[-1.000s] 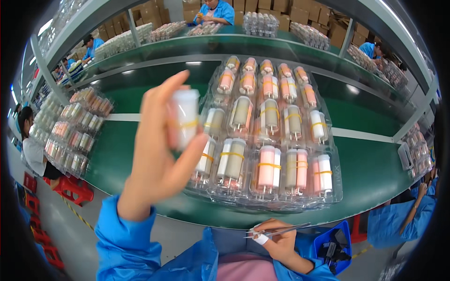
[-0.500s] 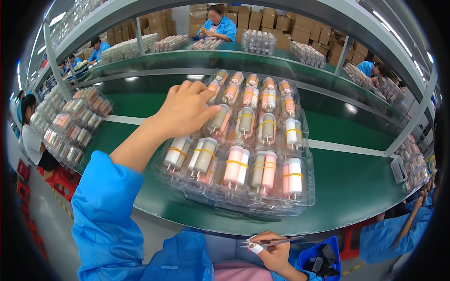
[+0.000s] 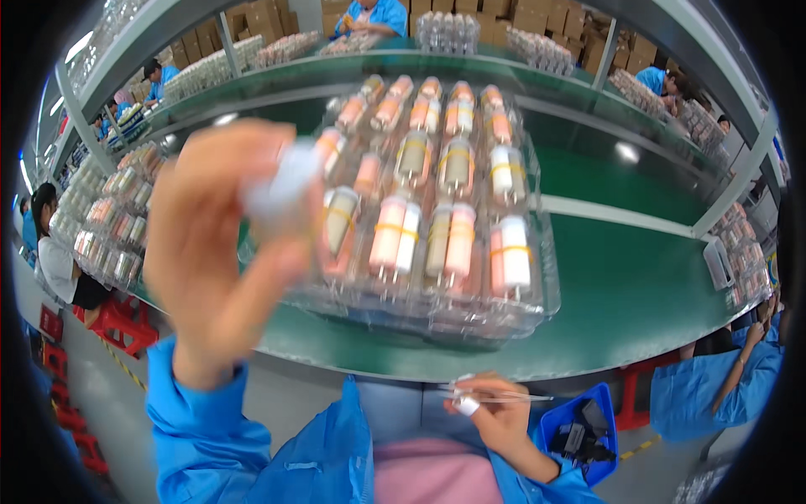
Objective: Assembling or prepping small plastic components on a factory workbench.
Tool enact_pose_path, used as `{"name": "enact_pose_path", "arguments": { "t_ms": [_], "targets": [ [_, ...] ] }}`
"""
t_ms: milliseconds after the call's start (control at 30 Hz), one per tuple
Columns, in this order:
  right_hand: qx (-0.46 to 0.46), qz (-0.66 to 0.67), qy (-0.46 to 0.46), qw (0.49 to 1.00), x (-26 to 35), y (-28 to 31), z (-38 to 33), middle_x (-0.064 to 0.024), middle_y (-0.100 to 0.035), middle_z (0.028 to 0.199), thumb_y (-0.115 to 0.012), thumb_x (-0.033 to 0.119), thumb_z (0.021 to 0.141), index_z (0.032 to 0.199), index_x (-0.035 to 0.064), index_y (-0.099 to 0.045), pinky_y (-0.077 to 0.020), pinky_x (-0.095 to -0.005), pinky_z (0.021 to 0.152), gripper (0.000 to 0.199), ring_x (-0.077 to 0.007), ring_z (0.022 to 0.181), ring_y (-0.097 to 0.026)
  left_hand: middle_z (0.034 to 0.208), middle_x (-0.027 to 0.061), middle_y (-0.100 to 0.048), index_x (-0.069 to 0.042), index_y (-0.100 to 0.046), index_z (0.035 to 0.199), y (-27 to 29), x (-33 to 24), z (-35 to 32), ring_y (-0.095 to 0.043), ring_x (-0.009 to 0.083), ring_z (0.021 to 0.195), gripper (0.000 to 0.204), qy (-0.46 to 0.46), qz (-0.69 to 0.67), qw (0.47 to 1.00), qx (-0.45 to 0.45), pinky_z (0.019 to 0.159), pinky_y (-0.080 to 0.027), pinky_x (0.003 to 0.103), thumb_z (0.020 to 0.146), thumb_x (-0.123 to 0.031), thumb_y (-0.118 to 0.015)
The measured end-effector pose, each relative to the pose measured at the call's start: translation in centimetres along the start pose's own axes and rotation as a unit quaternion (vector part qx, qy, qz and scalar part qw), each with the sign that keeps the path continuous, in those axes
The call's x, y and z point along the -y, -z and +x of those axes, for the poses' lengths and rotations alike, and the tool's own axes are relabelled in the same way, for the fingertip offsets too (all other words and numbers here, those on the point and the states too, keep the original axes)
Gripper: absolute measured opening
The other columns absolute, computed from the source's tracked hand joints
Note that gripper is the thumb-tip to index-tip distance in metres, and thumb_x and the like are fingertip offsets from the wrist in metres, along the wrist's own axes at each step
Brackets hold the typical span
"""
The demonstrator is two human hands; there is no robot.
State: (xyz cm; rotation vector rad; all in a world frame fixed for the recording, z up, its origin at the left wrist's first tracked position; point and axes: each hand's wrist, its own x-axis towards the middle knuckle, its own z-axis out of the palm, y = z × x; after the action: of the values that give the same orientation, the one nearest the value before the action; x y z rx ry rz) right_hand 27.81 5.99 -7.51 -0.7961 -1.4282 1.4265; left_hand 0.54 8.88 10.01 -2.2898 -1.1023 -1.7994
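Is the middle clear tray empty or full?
Not empty: pink, white and grey cylinders sit in the clear tray. Cannot tell if it's full; the left hand hides part.

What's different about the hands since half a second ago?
The left hand was reaching over the clear plastic tray; now it's pulled back to the left, holding up a blurred, pale capped cylinder. The right hand still holds the tweezers.

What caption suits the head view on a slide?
Left hand holding a blurred pale item near a clear tray of banded pink, white and grey cylinders; right hand holding tweezers.
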Motion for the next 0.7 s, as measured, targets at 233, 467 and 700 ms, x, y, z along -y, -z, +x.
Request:
{"name": "enact_pose_path", "arguments": {
  "t_ms": [233, 467, 700],
  "targets": [
    [0.009, -0.246, 0.119, 0.962, -0.8, -0.9, 2.6, -0.0126, -0.063, 0.091, -0.064, -0.006, 0.077, 0.096, -0.0021, -0.063, -0.0519, -0.0248, 0.067, 0.02, -0.0185, 0.075, -0.065, 0.12, 0.0194, -0.049, 0.005, -0.046, 0.123, -4.7, -5.0, -14.7, -0.054, 0.024, 0.108, 0.062, 0.419, -0.308, 0.852, -0.067, 0.093, -0.044, 0.034, 0.069, 0.001, -0.076],
    [-0.019, 0.046, -0.038, 0.998, 3.4, -1.9, 1.9, -0.0171, -0.06, 0.097, -0.065, -0.01, 0.075, 0.098, -0.0088, -0.06, -0.0575, -0.0318, 0.077, 0.023, -0.0254, 0.087, -0.066, 0.113, 0.0154, -0.055, 0.002, -0.052, 0.121, -7.2, -3.9, -17.8, -0.055, 0.0223, 0.104, 0.055, 0.402, -0.286, 0.87, 0.007, 0.089, -0.044, 0.033, 0.07, 0.004, -0.072],
    [0.007, 0.014, 0.062, 0.998, 3.7, -2.6, 1.8, -0.016, -0.064, 0.09, -0.072, -0.004, 0.072, 0.092, -0.0038, -0.064, -0.0546, -0.0269, 0.068, 0.021, -0.0203, 0.078, -0.066, 0.111, 0.0162, -0.054, 0.0, -0.054, 0.119, -8.4, -3.9, -18.0, -0.053, 0.0261, 0.102, 0.053, 0.333, -0.252, 0.908, 0.024, 0.083, -0.044, 0.032, 0.069, 0.004, -0.071]
  ]
}}
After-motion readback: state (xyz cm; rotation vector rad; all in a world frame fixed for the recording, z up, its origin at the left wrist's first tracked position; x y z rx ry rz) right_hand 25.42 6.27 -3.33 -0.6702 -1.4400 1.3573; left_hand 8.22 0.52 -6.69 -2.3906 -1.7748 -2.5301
